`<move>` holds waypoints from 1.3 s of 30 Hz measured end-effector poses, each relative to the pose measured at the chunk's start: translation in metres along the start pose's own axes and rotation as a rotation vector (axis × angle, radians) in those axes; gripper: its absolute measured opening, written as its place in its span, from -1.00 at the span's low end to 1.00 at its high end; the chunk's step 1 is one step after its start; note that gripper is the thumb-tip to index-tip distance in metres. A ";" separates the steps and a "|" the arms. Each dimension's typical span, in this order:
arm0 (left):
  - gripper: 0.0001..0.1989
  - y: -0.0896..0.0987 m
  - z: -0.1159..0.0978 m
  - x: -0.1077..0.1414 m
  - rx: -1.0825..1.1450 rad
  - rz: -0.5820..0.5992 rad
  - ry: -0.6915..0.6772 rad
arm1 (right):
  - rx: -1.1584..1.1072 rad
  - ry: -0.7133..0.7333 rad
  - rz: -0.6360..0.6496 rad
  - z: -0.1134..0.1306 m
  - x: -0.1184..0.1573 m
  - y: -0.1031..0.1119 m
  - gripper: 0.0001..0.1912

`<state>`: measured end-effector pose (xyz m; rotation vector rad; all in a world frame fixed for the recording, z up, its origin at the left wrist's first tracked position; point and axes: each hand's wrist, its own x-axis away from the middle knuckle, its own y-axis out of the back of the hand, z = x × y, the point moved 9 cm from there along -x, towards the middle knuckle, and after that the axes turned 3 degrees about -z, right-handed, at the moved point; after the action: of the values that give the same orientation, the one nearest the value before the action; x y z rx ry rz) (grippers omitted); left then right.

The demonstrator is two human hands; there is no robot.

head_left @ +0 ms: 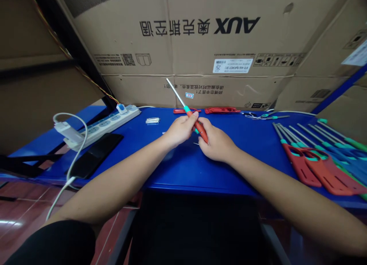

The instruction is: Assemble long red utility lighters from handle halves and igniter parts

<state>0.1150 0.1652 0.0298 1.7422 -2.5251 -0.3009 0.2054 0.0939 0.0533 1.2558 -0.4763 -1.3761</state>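
Observation:
Over the middle of the blue table, both my hands are wrapped round a red gas lighter (202, 132) with a teal collar and a long metal tube. The tube points up and to the left, away from me. My left hand (183, 128) grips it near the collar, thumb on top. My right hand (215, 139) closes on the rear of the red handle. A thin metal pin or wire shows beside the right fingers; its other end is hidden. Part of the handle's underside is covered by my fingers.
Many finished-looking lighters (329, 173) lie at the right. Red plastic shells (222, 110) and small metal cylinders (152, 121) sit farther back. At left are a power strip (104, 125), a charger (69, 133) with cable and a black phone (96, 156). A cardboard wall (183, 47) stands behind.

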 end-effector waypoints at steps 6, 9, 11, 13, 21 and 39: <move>-0.42 -0.005 0.000 0.001 0.023 0.030 -0.013 | -0.035 0.007 0.050 -0.010 -0.003 -0.005 -0.38; -0.41 -0.009 -0.001 0.004 -0.003 0.039 0.000 | 0.009 -0.035 0.021 -0.013 -0.002 0.000 -0.53; -0.41 -0.010 0.001 0.005 -0.028 0.035 0.004 | 0.025 -0.049 0.020 -0.013 -0.002 -0.001 -0.58; -0.41 -0.010 0.004 0.003 -0.058 0.022 -0.002 | 0.030 -0.051 0.020 -0.012 -0.003 -0.001 -0.57; -0.39 -0.005 0.005 -0.003 -0.247 -0.028 -0.124 | 0.017 -0.078 0.036 -0.009 -0.002 -0.001 -0.58; -0.71 -0.039 -0.057 0.210 -0.635 0.339 -0.730 | 0.046 -0.015 0.192 0.016 0.011 -0.022 -0.57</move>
<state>0.0841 -0.0506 0.0649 1.0436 -2.5904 -1.7338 0.1844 0.0837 0.0354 1.2048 -0.6263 -1.2192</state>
